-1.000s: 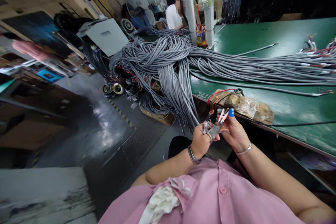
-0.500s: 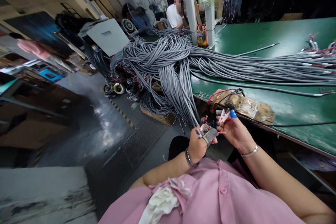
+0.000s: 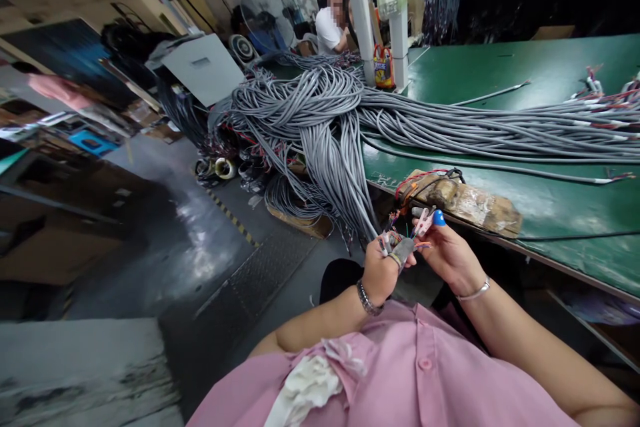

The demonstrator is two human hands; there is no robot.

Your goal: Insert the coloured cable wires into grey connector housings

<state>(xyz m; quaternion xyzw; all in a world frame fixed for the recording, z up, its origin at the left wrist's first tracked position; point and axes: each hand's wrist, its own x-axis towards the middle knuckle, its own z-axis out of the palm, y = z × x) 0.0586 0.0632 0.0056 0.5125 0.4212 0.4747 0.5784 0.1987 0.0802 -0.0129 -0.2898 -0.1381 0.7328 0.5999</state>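
Observation:
My left hand (image 3: 383, 272) is closed on the stripped end of a grey cable, and a grey wrap covers its thumb. Thin coloured wires (image 3: 395, 238) fan out above its fingers. Close beside it, my right hand (image 3: 455, 257) has a blue cover on one fingertip. Between its fingertips it pinches a pale pink clip (image 3: 424, 221), right by the wire ends. Whether a wire sits in the clip is too small to tell. A thick bundle of grey cables (image 3: 333, 160) hangs over the bench edge toward my left hand.
Ahead is a green bench (image 3: 550, 203) with long grey cables lying across it. A worn wooden block (image 3: 470, 203) with wires lies at its near edge. A white post (image 3: 357, 13) rises from the bench. Beyond sits a person (image 3: 329, 30) in white; another person (image 3: 60, 90) is far left.
My left hand has moved slightly up and to the right, closer to my right hand. The wires now lie nearer the pink clip. The seated person's arm has risen.

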